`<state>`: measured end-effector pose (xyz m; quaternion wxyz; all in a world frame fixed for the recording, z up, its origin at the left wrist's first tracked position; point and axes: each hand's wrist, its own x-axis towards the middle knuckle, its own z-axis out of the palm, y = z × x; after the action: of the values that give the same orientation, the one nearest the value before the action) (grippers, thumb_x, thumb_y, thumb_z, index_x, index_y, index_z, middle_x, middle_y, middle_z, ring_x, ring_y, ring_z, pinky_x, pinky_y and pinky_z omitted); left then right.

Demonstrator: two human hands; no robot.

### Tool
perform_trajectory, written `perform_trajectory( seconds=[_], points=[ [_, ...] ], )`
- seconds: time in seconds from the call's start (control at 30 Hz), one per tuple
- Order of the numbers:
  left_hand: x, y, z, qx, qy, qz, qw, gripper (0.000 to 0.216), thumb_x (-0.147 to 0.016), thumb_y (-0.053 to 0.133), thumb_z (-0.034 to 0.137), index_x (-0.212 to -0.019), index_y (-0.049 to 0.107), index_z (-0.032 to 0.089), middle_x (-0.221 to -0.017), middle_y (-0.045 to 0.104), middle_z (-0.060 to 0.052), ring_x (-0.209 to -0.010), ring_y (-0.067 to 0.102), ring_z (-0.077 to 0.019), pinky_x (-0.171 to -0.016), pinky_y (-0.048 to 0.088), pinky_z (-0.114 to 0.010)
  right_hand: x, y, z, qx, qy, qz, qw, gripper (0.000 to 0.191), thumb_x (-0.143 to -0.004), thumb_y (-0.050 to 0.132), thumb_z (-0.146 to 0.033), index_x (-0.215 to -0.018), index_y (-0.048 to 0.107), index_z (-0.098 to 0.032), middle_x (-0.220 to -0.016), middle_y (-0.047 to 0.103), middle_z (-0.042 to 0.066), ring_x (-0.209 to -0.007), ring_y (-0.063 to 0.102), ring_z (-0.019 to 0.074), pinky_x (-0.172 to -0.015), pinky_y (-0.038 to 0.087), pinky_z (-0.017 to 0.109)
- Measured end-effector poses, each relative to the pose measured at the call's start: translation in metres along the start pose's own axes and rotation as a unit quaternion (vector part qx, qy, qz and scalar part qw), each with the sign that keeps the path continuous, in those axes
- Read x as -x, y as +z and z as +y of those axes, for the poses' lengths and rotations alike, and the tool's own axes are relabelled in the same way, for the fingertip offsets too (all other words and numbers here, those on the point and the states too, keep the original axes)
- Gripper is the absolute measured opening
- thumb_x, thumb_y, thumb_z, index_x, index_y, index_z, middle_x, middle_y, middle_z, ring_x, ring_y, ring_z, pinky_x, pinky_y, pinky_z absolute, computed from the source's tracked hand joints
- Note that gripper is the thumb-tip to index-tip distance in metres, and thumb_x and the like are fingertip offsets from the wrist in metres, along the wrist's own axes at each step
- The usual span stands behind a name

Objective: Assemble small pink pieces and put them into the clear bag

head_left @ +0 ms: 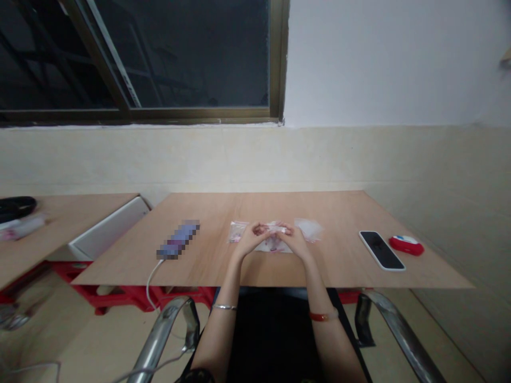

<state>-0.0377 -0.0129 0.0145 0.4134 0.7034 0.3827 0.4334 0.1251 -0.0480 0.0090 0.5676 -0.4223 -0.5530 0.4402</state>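
My left hand and my right hand meet over the middle of the table, wrists apart and fingertips close together. The fingers of both are bent in a pinch; what lies between them is too small to make out. Beneath them is a whitish, see-through sheet or bag with small reddish bits on it. Just left of my left hand lies a clear plastic bag with small pinkish pieces inside. Beyond my right hand are more clear plastic bags, lying flat.
A phone with a white cable lies to the left on the wooden table. At the right are a white-edged phone and a red case. Metal armrests flank me, and red stools stand underneath.
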Motion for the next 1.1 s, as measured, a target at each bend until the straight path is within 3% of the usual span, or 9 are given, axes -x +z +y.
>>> perform_trajectory(
  seconds=[0.17,0.43,0.57,0.77,1.1],
  points=[
    [0.0,-0.003,0.006,-0.003,0.026,-0.009,1.0,0.03,-0.073,0.061,0.043,-0.08,0.062,0.014,-0.08,0.063,-0.006,-0.075,0.057,-0.0149,-0.072,0.046,-0.027,0.002,-0.004,-0.009,-0.016,-0.008,-0.001,1.0,0.033,-0.069,0.063,-0.042,-0.088,0.066,-0.015,-0.086,0.068,0.007,-0.072,0.062,0.0162,-0.063,0.048,0.026],
    [0.002,-0.002,0.013,0.004,0.015,-0.014,1.0,0.031,-0.073,0.06,0.045,-0.071,0.063,0.014,-0.071,0.063,-0.004,-0.068,0.055,-0.0136,-0.067,0.045,-0.026,0.001,-0.008,-0.006,-0.024,-0.023,0.073,0.997,0.031,-0.07,0.061,-0.043,-0.081,0.067,-0.015,-0.073,0.067,0.005,-0.061,0.058,0.0136,-0.058,0.045,0.024],
    [0.003,0.0,0.019,0.03,0.015,0.018,0.999,0.03,-0.071,0.063,0.043,-0.075,0.062,0.013,-0.071,0.062,-0.003,-0.064,0.054,-0.012,-0.062,0.044,-0.024,-0.001,-0.008,-0.002,-0.031,-0.024,0.067,0.997,0.027,-0.07,0.061,-0.04,-0.076,0.066,-0.014,-0.066,0.064,0.003,-0.058,0.056,0.0125,-0.056,0.043,0.023],
    [0.004,0.003,0.031,0.007,0.005,0.036,0.999,0.031,-0.072,0.061,0.043,-0.067,0.059,0.013,-0.063,0.058,-0.001,-0.059,0.052,-0.0113,-0.058,0.041,-0.023,-0.001,-0.004,0.0,-0.036,-0.029,0.101,0.994,0.026,-0.069,0.061,-0.04,-0.074,0.064,-0.014,-0.071,0.065,0.004,-0.061,0.057,0.0131,-0.058,0.044,0.024],
    [0.006,0.005,0.028,-0.045,0.034,0.061,0.997,0.03,-0.078,0.055,0.04,-0.066,0.058,0.013,-0.061,0.057,-0.001,-0.059,0.051,-0.0115,-0.055,0.04,-0.021,0.0,-0.001,-0.004,-0.016,-0.023,0.125,0.992,0.029,-0.069,0.061,-0.043,-0.073,0.064,-0.014,-0.072,0.066,0.006,-0.066,0.058,0.0149,-0.059,0.044,0.024]
  ],
)
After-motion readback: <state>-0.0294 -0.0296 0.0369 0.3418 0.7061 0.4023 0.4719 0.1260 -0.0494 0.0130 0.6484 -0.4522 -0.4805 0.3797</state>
